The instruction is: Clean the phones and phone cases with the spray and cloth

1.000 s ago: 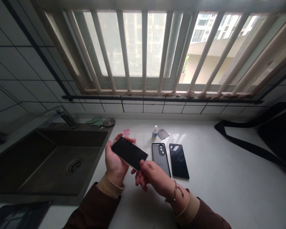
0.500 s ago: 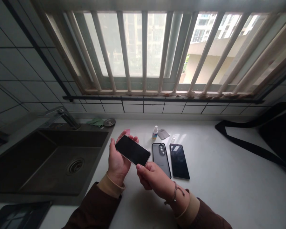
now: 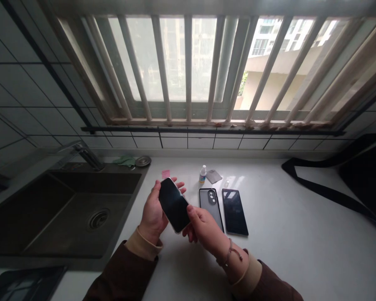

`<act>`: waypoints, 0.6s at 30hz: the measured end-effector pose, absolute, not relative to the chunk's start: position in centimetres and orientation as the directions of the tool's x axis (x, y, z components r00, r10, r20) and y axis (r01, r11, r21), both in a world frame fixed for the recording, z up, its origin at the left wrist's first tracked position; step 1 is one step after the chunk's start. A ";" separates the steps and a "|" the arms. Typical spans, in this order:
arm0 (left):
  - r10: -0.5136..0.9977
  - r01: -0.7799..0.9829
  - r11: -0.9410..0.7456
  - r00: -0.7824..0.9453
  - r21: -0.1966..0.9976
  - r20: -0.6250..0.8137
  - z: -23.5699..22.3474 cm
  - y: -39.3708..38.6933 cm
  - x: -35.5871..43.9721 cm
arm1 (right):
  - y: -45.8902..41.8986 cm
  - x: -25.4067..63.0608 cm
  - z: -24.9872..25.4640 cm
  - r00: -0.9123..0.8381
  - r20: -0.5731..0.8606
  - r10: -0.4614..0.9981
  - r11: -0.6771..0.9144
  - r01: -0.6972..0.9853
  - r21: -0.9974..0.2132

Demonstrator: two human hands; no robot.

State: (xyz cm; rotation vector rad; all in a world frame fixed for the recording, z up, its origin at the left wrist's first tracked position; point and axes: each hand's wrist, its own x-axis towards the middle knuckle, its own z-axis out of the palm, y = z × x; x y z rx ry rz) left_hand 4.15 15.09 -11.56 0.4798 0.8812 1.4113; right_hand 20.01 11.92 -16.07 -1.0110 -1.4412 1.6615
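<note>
Between my two hands is a smartphone [image 3: 174, 205], its dark screen facing up, tilted above the white counter. My left hand [image 3: 153, 211] cradles it from the left, thumb on the edge and fingertips showing past the far side. Gripping its lower right edge is my right hand [image 3: 205, 228], thumb on top and fingers curled underneath. Just right of it lies a phone case [image 3: 212, 205] with a camera cutout, partly behind my right hand. Beside the case a second phone [image 3: 235, 212] lies flat, dark side up.
Behind the case stand a small white-capped bottle [image 3: 202, 175] and a grey packet [image 3: 214, 176]. A pink slip [image 3: 166, 174] lies nearby. At left is a sink [image 3: 81, 225] with a faucet [image 3: 87, 154], green cloth [image 3: 125, 161] and metal strainer [image 3: 143, 161]. A black strap [image 3: 326, 194] lies at right.
The phone has turned clockwise, its lower end now pointing more toward me. My right hand has shifted its hold along the edge. The pink slip behind my left hand is now fully uncovered.
</note>
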 end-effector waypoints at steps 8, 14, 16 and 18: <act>0.939 -0.435 0.012 -0.304 0.900 -0.160 -13.4 16.5 3.2 | 11.8 20.2 -15.5 -0.358 -0.062 0.932 0.023 0.229 -0.973; 0.966 -0.122 0.020 -0.252 0.992 -0.051 -14.5 17.2 2.0 | 11.9 20.1 -15.7 -0.288 -0.112 0.951 -0.007 0.340 -0.940; 0.969 0.122 0.032 -0.247 0.992 -0.001 -14.7 17.1 2.0 | 11.9 20.1 -15.8 -0.277 -0.088 0.957 0.034 0.406 -0.913; 0.974 0.360 0.073 -0.228 0.930 0.012 -15.0 16.9 2.2 | 11.8 20.0 -15.8 -0.278 -0.069 0.958 0.079 0.487 -0.870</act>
